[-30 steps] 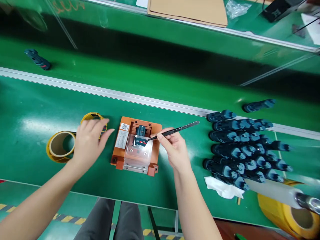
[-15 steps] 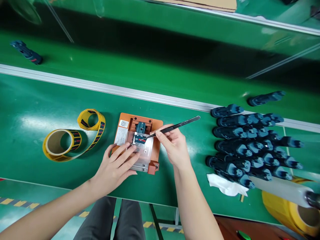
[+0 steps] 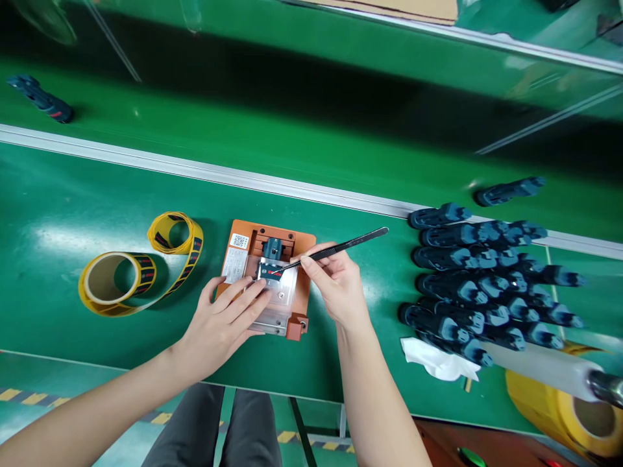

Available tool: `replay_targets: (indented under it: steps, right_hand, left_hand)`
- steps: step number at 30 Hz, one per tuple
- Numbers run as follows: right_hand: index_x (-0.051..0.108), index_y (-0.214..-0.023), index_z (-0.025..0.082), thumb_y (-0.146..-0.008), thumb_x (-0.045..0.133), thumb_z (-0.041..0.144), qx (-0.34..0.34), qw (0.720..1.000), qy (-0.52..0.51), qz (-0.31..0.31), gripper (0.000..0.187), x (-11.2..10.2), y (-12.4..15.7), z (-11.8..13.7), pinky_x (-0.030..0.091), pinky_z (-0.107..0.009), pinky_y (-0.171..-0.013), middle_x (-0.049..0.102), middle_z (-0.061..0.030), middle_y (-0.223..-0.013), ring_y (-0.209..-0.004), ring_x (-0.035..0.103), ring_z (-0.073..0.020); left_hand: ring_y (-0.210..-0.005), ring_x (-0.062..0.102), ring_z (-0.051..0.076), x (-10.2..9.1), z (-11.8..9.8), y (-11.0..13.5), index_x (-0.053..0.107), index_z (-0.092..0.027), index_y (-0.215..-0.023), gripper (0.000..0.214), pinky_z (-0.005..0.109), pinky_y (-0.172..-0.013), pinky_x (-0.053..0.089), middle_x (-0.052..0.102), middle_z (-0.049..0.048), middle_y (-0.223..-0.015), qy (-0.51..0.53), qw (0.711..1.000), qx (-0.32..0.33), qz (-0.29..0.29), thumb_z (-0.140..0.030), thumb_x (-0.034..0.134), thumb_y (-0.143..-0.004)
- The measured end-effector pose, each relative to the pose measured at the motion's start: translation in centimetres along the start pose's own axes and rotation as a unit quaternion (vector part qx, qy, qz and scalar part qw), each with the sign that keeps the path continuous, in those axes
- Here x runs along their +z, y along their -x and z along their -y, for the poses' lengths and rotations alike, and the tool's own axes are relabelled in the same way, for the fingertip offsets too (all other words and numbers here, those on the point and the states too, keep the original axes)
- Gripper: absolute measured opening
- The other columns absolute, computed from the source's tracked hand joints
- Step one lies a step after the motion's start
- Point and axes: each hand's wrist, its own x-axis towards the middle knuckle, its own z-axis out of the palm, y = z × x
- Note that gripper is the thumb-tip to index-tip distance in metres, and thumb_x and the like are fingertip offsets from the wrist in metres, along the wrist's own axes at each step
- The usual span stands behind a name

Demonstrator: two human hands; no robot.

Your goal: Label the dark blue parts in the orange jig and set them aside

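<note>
An orange fixture with a clear plate lies on the green table, and a dark blue part with a label sits in it. My left hand rests flat on the fixture's near left side, fingers stretched out over the clear plate. My right hand pinches black tweezers, whose tips touch the label on the blue part.
A yellow label roll with a loose strip lies to the left. Several dark blue parts are piled on the right beside a white cloth and a large yellow roll. A metal rail borders the conveyor behind, which carries single blue parts.
My left hand left the yellow roll and came down flat on the fixture. My right hand kept the tweezers at the blue part.
</note>
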Motion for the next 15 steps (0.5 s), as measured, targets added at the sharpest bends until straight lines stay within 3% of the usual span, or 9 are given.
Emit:
replay_targets:
  steps: [11, 13, 15]
  right_hand:
    - [0.064, -0.093, 0.024, -0.084, 0.075, 0.038, 0.007, 1.0, 0.016, -0.012, 0.02, 0.0, 0.0, 0.4, 0.057, -0.033, -0.078, 0.075, -0.0024, -0.089, -0.084, 0.071, -0.0194]
    - [0.065, -0.095, 0.024, -0.084, 0.076, 0.036, -0.009, 0.999, -0.002, -0.053, 0.02, -0.5, 0.1, 0.9, 0.057, -0.035, -0.08, 0.074, -0.0027, -0.09, -0.085, 0.071, -0.0197]
    - [0.063, -0.098, 0.025, -0.086, 0.073, 0.036, -0.048, 0.99, -0.012, -0.133, 0.019, -1.3, 0.4, 1.5, 0.056, -0.039, -0.085, 0.072, -0.0028, -0.093, -0.09, 0.07, -0.0209]
  left_hand:
    - [-0.122, 0.054, 0.034, -1.4, -0.1, -1.6, 0.039, -0.024, -0.152, 0.077, 0.049, -0.097, 0.035, 0.049, 0.0041, -0.152, -0.044, 0.996, 0.017, 0.071, -0.026, 0.073, -0.083]
    - [-0.122, 0.053, 0.034, -1.6, -0.2, -1.7, 0.04, -0.025, -0.152, 0.078, 0.048, -0.098, 0.035, 0.049, 0.0046, -0.152, -0.041, 0.996, 0.014, 0.079, -0.029, 0.075, -0.082]
    - [-0.124, 0.052, 0.035, -1.6, -0.1, -1.9, 0.04, -0.024, -0.151, 0.078, 0.05, -0.101, 0.033, 0.052, 0.0067, -0.149, -0.018, 0.997, 0.015, 0.068, -0.039, 0.074, -0.083]
